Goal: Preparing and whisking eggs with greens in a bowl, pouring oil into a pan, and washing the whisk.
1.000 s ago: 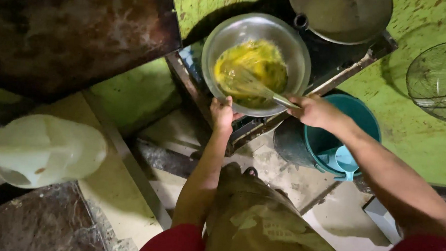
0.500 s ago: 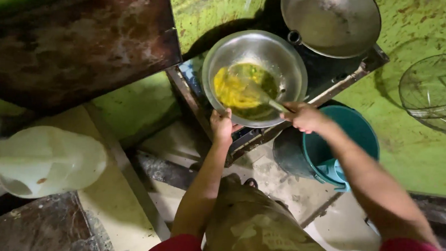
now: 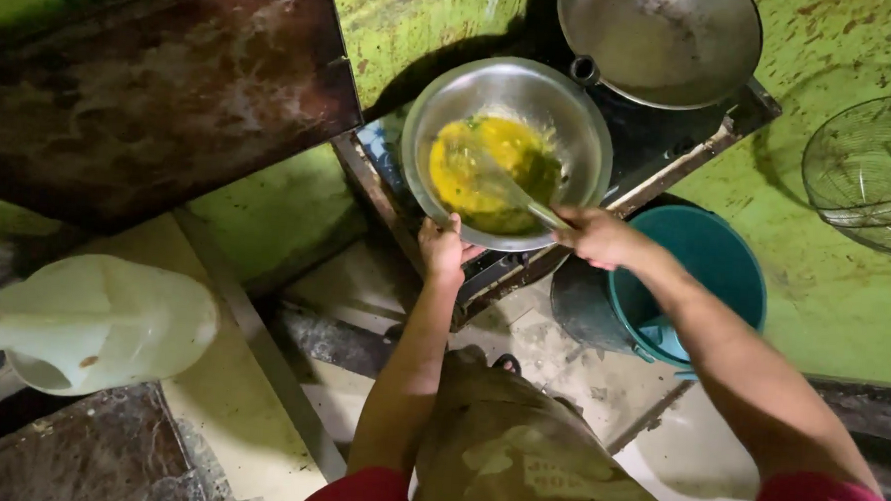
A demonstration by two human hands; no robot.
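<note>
1. A pale, translucent plastic jug (image 3: 92,320) lies at the lower left on a cream ledge, its neck pointing left.
2. It seems to bear no label, though the view is dim.
3. No signs or screens show.

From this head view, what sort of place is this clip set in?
Most likely a simple home kitchen: a metal bowl of yellow egg mixture sits on a stove beside a wok, with a teal bucket on the floor.
</note>
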